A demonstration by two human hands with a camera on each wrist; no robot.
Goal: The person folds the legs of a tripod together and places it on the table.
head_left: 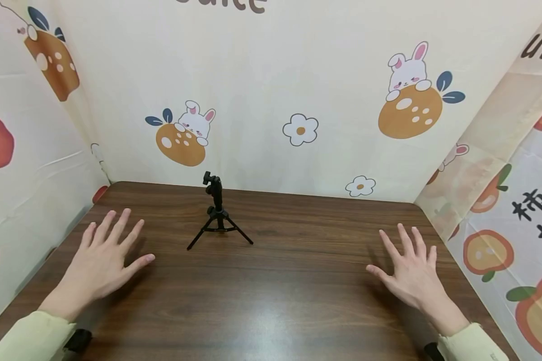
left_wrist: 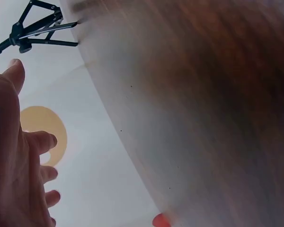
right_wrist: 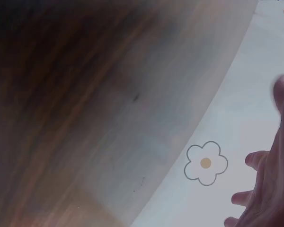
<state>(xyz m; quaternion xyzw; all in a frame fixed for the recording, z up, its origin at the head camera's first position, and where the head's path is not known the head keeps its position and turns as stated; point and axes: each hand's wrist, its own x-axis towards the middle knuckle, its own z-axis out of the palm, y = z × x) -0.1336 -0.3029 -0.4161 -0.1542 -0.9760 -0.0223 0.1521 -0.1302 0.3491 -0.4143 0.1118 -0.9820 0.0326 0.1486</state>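
A small black tripod [head_left: 218,213] stands upright on the dark wooden table, its legs spread, left of the middle and toward the back. My left hand [head_left: 101,263] is to the left of the tripod, palm down with fingers spread, holding nothing. In the left wrist view the tripod [left_wrist: 40,29] shows beyond the thumb, apart from it. On the right side of the table my right hand [head_left: 413,276] also has its fingers spread and nothing in it. The tripod is the thing nearest to either hand. Neither hand touches it.
The brown table [head_left: 271,281] has a glossy wood-grain top. Behind it hangs a cream curtain [head_left: 253,65] printed with rabbits, fruit and flowers. More printed cloth [head_left: 27,200] closes off the left side, and another cloth [head_left: 488,235] stands along the right edge.
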